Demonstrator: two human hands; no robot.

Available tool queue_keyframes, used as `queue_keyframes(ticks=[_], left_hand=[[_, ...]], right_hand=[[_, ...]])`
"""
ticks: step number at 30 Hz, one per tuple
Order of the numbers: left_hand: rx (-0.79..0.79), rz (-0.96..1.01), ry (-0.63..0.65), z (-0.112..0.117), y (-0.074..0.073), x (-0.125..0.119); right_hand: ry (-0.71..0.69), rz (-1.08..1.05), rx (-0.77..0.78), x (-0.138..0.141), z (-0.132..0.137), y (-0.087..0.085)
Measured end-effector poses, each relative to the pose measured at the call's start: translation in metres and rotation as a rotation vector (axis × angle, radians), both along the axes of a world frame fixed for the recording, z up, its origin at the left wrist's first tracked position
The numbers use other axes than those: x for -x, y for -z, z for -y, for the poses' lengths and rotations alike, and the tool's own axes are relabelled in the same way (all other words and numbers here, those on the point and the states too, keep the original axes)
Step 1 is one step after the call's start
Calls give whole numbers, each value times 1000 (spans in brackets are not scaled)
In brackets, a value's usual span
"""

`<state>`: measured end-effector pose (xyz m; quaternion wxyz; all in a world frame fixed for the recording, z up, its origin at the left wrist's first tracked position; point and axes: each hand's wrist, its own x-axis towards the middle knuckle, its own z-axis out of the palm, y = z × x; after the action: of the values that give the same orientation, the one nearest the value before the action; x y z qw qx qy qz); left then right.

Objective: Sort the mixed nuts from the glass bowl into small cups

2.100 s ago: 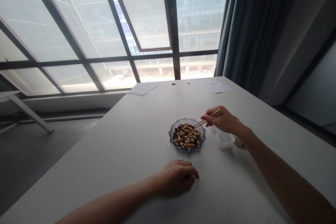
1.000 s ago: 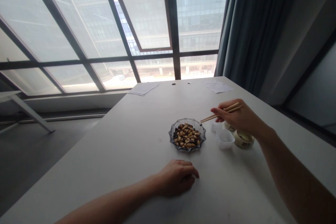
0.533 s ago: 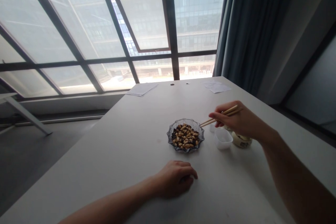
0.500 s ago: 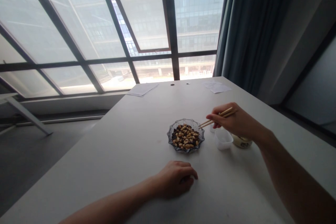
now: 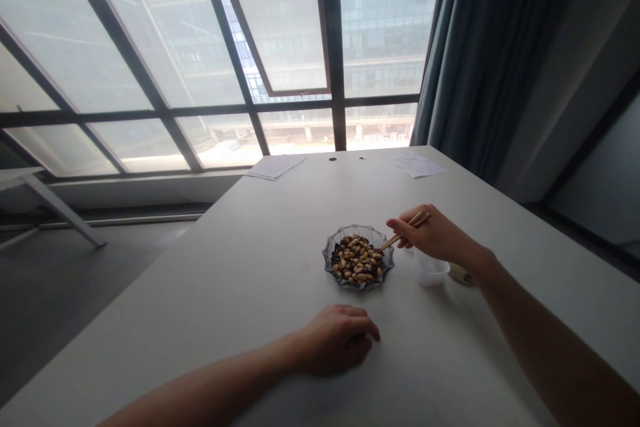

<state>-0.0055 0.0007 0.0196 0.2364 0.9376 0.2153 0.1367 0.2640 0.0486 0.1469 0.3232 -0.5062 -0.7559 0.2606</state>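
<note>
My right hand (image 5: 431,233) is shut on a pair of wooden chopsticks (image 5: 404,232), and their tips reach the right rim of a scalloped glass dish (image 5: 327,263). The dish holds a heap of peanuts (image 5: 356,260) mixed with dark pieces. My left hand (image 5: 339,340) rests on the table in front of the dish, fingers curled, holding nothing. Under my right wrist stands a clear plastic cup (image 5: 431,273). A cream ceramic pot (image 5: 461,275) behind it is mostly hidden by my forearm.
The dish and cups stand on a long white table (image 5: 200,293). Loose papers (image 5: 275,167) and more papers (image 5: 419,168) lie at its far end, below a large window and a dark curtain (image 5: 465,47). The floor lies beyond the left edge.
My right hand has moved left and down, bringing the chopstick tips from beside the dish to its rim. It now partly hides the pot. My left hand has stayed put.
</note>
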Motion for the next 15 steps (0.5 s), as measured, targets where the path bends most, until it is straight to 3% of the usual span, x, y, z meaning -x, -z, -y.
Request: queue_keyframes(ticks=[8, 15], left_hand=[[-12, -3, 1, 0, 0, -1], [-10, 2, -5, 1, -2, -1]], right_hand=[[31, -37, -36, 0, 3, -2], [102, -63, -101, -23, 33, -37]])
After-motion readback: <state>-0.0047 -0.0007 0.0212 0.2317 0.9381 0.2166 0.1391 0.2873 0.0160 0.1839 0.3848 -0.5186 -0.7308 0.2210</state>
